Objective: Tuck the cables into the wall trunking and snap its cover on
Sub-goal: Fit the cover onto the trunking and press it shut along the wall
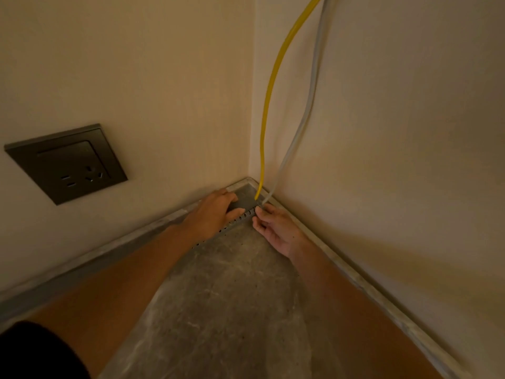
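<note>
A grey trunking [247, 196] with a row of holes along its front edge lies on the floor along the left wall, ending in the room corner. A yellow cable [269, 97] and a pale grey cable [308, 102] hang down the right wall into that corner end. My left hand [216, 213] presses flat on the trunking, fingers curled over its edge. My right hand [276, 228] is beside the trunking's end, fingertips pinched on the lower end of the grey cable. The trunking's far length is hidden under my left forearm.
A dark wall socket [67, 162] sits on the left wall above the skirting. A grey skirting strip [363, 280] runs along the right wall. The floor [232, 296] is mottled grey concrete. Two beige walls meet at the corner.
</note>
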